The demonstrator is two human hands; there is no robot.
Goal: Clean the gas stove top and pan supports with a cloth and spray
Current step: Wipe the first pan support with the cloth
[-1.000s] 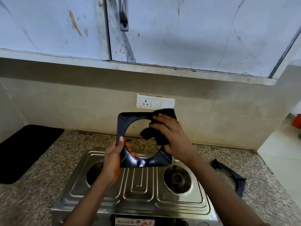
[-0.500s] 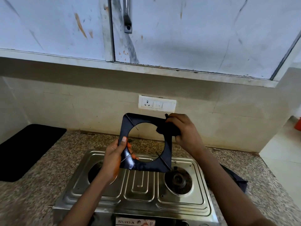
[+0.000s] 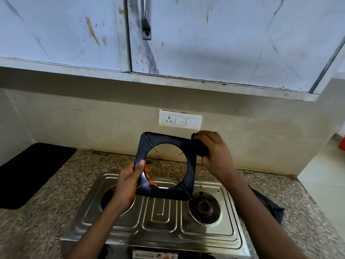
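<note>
Above stove (image 3: 160,219) — gripped pan support (image 3: 166,191)

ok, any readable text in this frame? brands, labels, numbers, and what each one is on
"SURYA": on the label strip along the front edge of the gas stove, bottom of the head view, partly cut off by the frame.
A small mark right of that word on the same strip: too blurred to read.
Wall socket and switch plate: no lettering visible.
Pan support, cabinet doors: no text.

Two bare forearms, left hand (image 3: 130,180), right hand (image 3: 214,152), sleeveless
</note>
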